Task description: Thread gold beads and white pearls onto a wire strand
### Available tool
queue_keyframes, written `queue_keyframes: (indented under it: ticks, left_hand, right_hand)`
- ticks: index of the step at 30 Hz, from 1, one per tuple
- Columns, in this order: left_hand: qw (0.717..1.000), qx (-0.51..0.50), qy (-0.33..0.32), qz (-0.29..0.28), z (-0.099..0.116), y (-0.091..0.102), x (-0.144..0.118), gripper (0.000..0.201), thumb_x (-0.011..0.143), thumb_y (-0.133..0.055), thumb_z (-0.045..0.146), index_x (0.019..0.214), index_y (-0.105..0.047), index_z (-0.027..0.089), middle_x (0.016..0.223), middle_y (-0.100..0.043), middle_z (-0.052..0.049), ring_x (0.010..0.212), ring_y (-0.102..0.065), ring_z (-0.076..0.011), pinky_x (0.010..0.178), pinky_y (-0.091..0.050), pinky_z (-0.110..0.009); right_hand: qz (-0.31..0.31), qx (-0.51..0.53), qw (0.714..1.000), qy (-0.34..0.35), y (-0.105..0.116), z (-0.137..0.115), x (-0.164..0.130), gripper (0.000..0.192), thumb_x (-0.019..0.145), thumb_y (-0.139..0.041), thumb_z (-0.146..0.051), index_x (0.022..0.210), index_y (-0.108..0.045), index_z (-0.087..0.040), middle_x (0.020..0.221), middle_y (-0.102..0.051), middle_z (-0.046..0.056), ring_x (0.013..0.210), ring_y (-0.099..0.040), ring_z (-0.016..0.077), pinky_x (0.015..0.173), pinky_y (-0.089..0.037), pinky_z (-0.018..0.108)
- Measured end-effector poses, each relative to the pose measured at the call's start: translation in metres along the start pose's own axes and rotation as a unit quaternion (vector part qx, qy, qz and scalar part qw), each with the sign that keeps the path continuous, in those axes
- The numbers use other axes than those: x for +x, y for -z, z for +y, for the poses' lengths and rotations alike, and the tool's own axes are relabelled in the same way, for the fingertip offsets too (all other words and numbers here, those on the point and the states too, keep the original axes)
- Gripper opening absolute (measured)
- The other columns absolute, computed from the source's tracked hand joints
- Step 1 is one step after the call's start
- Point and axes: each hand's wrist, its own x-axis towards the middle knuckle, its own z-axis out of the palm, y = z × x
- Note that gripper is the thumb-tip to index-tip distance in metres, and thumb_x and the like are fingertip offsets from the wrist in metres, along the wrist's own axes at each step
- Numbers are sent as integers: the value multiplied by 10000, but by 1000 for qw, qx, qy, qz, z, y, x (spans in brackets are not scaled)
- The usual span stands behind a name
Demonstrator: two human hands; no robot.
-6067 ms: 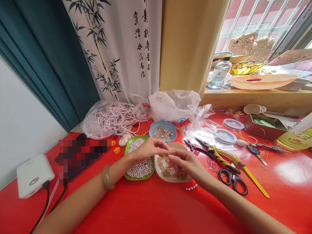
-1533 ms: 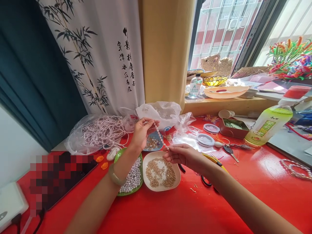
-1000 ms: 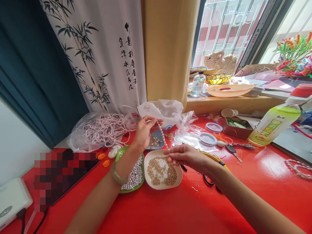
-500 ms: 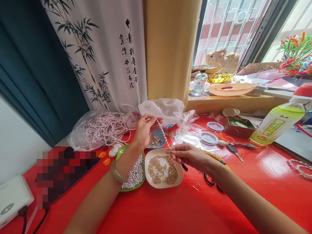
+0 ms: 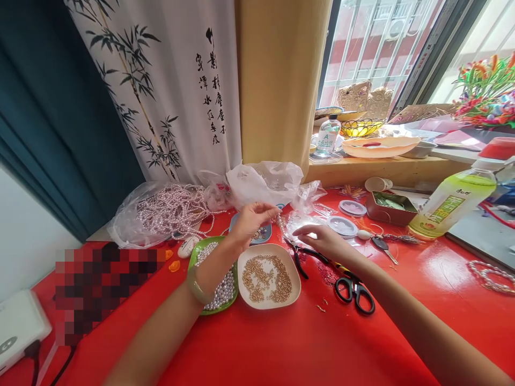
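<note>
Pearl strand [image 5: 280,222], short and only partly beaded, hangs from the pinched grip of the left hand [image 5: 251,221] above the blue dish [image 5: 263,235], while the right hand [image 5: 322,239], fingers open and holding nothing, hovers over the pliers [image 5: 300,254], so stringing looks unfinished.

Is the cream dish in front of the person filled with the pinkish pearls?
No, the cream dish holds small gold beads; the pinkish pearls lie in the green dish beside it.

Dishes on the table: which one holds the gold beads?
The cream dish, nearest the camera. The green dish left of it holds pearls; the blue dish sits behind.
</note>
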Motion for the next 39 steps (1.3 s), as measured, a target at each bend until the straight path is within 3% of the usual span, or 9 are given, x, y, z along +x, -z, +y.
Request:
queue_keyframes:
  ticks: [4,8,15,20,25,28,31,35,39]
  left_hand:
    - [997,57,26,-55,-19,-13,-6,136,564,-673,272,636,-649,159,630,-609,-7,594,-506,-90,604,-380,-227]
    - [991,69,38,-105,-27,-24,-12,160,554,-676,283,651,-672,157,619,-621,-18,586,-519,-107,632,-383,-259]
    - [990,59,56,-114,-19,-33,-22,114,568,-663,243,642,-665,157,612,-633,-34,597,-554,-129,643,-413,-282]
    - [982,48,32,-180,-17,-38,-29,90,620,-623,219,668,-662,154,646,-639,-49,627,-567,-137,679,-429,-294]
    - [985,88,-44,-140,-14,-40,-32,109,640,-604,235,695,-667,165,662,-640,-37,648,-569,-146,670,-421,-284]
    - [968,184,-89,-148,-10,-35,-31,123,658,-582,263,666,-667,174,629,-619,-12,610,-541,-135,618,-396,-260]
    - [937,291,-89,-173,-8,-23,-29,121,650,-579,269,662,-662,182,550,-584,14,508,-482,-108,520,-353,-233]
    - [915,367,-54,-155,-10,0,-32,211,646,-563,262,822,-653,191,585,-611,-5,508,-498,-120,499,-353,-228]
    - [890,432,10,-148,-16,21,-47,159,639,-539,212,745,-652,179,730,-654,-50,665,-574,-170,586,-395,-244]
  right_hand:
    - [89,4,996,-3,9,-19,-6,229,724,-515,-341,854,-647,-206,881,-646,59,805,-565,218,704,-408,334]
    - [73,50,995,35,5,-42,-14,252,746,-495,-349,864,-640,-180,844,-646,54,765,-564,184,649,-414,282]
    - [72,139,987,32,10,-55,-22,173,721,-538,-312,721,-618,-159,644,-596,16,553,-511,104,522,-403,235]
    - [83,232,968,41,19,-65,-27,146,716,-560,-304,717,-596,-162,690,-607,24,551,-530,93,533,-444,231]
    - [46,277,959,47,17,-68,-30,129,712,-567,-303,744,-564,-178,584,-585,-7,484,-523,85,488,-437,228]
    - [15,284,958,44,15,-67,-30,129,704,-573,-299,757,-553,-183,573,-577,-14,487,-518,85,488,-424,229]
    - [-6,279,960,32,12,-64,-28,124,710,-564,-294,747,-549,-177,590,-574,-15,491,-502,74,485,-402,217]
    - [-71,254,965,-3,-1,-56,-22,116,714,-547,-275,724,-548,-160,594,-590,1,484,-501,71,472,-380,205]
    - [-117,218,968,-48,-24,-47,-17,102,696,-537,-244,657,-541,-150,586,-579,3,484,-498,77,456,-370,200]
